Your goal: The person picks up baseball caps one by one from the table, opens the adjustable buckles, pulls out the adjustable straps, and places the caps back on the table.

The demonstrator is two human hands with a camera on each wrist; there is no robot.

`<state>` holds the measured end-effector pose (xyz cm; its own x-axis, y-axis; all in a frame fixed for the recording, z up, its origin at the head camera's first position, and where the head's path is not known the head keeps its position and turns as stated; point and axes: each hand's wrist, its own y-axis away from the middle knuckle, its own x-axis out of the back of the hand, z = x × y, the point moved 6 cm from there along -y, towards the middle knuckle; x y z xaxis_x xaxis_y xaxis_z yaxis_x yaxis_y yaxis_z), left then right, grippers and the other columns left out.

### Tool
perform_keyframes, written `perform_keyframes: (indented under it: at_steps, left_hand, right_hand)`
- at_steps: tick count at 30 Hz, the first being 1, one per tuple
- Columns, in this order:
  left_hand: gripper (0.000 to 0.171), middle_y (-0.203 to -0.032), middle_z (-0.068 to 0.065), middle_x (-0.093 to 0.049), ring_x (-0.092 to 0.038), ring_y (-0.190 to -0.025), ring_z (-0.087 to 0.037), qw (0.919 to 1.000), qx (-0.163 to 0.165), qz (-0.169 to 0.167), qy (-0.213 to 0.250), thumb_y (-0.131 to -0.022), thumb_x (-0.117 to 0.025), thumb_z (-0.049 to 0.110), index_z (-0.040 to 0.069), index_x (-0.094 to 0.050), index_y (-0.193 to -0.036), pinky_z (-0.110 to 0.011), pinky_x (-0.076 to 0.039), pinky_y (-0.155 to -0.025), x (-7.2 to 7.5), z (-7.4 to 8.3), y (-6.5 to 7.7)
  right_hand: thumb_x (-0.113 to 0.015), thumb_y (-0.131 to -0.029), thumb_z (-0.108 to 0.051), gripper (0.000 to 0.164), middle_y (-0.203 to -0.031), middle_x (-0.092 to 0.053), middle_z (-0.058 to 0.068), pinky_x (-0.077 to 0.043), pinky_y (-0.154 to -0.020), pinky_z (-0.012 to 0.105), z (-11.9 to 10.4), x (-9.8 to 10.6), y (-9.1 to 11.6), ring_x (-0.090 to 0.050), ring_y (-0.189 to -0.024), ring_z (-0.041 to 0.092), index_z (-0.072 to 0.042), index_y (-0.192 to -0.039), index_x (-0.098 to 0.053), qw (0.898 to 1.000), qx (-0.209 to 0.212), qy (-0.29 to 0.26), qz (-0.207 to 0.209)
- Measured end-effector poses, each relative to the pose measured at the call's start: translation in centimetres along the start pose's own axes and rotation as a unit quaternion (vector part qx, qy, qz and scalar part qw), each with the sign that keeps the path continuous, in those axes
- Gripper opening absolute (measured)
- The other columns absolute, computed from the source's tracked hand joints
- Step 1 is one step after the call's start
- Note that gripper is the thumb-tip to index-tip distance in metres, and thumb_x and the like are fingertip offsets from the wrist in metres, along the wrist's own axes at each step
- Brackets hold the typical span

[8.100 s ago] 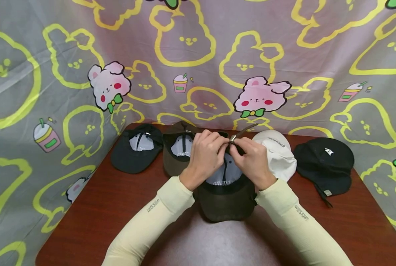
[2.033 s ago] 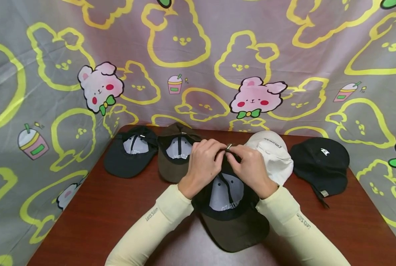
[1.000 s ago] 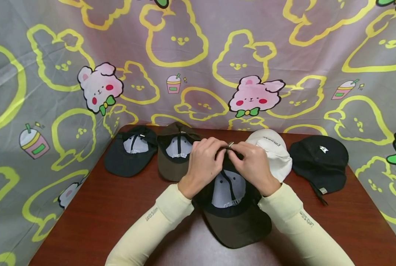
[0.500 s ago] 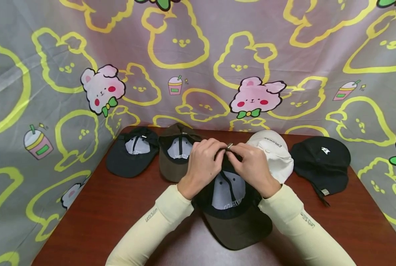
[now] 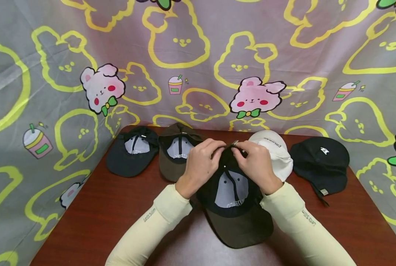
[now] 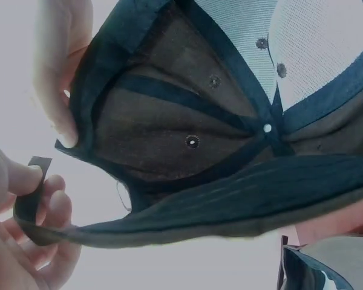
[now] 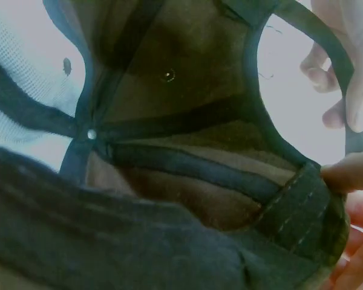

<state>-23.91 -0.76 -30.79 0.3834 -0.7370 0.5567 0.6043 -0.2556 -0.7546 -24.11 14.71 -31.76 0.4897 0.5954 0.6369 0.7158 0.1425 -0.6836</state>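
A dark brown baseball cap (image 5: pixel 239 225), its grey-lined inside facing up, is held between both hands with its brim towards the person. My left hand (image 5: pixel 201 162) pinches the cap's back strap (image 6: pixel 30 205) between thumb and fingers; in the left wrist view the strap's end curls up, apart from the opposite edge. On the other side, my right hand (image 5: pixel 256 162) pinches the back edge of the cap, where a small metal buckle (image 5: pixel 234 143) shows at the fingertips. The right wrist view shows a thick stitched fold (image 7: pixel 296 211) beside the right thumb.
Behind the hands, a black cap (image 5: pixel 131 159) and a brown cap (image 5: pixel 171 166) lie inside-up at the left. A white cap (image 5: pixel 277 159) and a black cap (image 5: pixel 324 159) lie at the right on the reddish-brown table (image 5: pixel 94 221). A patterned curtain (image 5: pixel 198 81) surrounds the table.
The hands have drawn slightly apart, showing more of the cap's inside. Since the oldest frame, the cap has come nearer the person and turned, and the strap tail no longer sticks up beyond the buckle.
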Motion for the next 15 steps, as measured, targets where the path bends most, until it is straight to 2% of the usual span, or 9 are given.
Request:
perform_keyframes:
  at_steps: [5,8,11,15]
  left_hand:
    - [0.014,-0.092,-0.001,-0.074,-0.069,-0.075,-0.01,0.9996,0.026,0.003,0.008,-0.095,-0.066,0.018,0.014,-0.076,-0.103,-0.028,-0.057,-0.068,0.21,-0.52,0.11]
    - [0.014,-0.091,-0.001,-0.074,-0.067,-0.07,-0.01,0.9994,0.033,-0.002,0.009,-0.095,-0.067,0.019,0.014,-0.076,-0.104,-0.028,-0.056,-0.064,0.25,-0.71,0.13]
    - [0.014,-0.09,-0.001,-0.074,-0.065,-0.067,-0.01,0.9994,0.031,-0.012,0.008,-0.095,-0.067,0.018,0.014,-0.077,-0.103,-0.028,-0.054,-0.062,0.17,-0.72,0.15]
    - [0.014,-0.09,-0.001,-0.074,-0.068,-0.071,-0.01,0.9996,0.014,-0.024,-0.007,-0.094,-0.068,0.019,0.014,-0.077,-0.103,-0.027,-0.055,-0.063,0.07,-0.51,0.23]
  right_hand:
    - [-0.077,-0.084,-0.006,0.014,-0.092,-0.076,0.015,-0.058,-0.076,0.046,-0.29,-0.05,0.02,-0.073,-0.083,0.028,-0.001,-0.096,-0.077,0.999,0.003,-0.043,-0.013]
    - [-0.079,-0.081,-0.005,0.017,-0.091,-0.076,0.015,-0.059,-0.074,0.045,-0.33,-0.01,0.08,-0.073,-0.081,0.026,-0.001,-0.096,-0.075,0.997,-0.016,-0.07,-0.022]
    - [-0.081,-0.078,-0.004,0.019,-0.089,-0.075,0.013,-0.059,-0.07,0.043,-0.42,0.17,0.09,-0.072,-0.076,0.023,-0.002,-0.094,-0.071,0.995,-0.031,-0.093,-0.02]
    - [-0.082,-0.077,-0.002,0.022,-0.105,-0.073,0.013,-0.06,-0.072,0.041,-0.8,0.37,-0.05,-0.071,-0.08,0.022,-0.002,-0.091,-0.066,0.993,-0.014,-0.118,-0.011]
